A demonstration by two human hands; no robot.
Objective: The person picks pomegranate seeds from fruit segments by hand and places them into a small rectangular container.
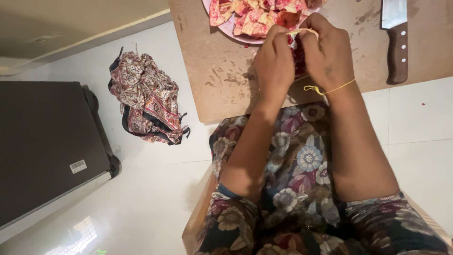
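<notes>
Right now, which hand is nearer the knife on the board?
Right. The right hand works the pomegranate piece just left of the knife; the left hand sits farther away, beyond the right.

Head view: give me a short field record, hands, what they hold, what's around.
left hand: grips the pomegranate piece from its left side
right hand: grips the same piece, fingers curled over its top; yellow thread at the wrist
plate: pink, piled with pomegranate peel, just beyond the hands
board: brown, stained, under the plate
knife: on the board, right, brown handle
floor: white tiles, patterned cloth crumpled at left
</notes>
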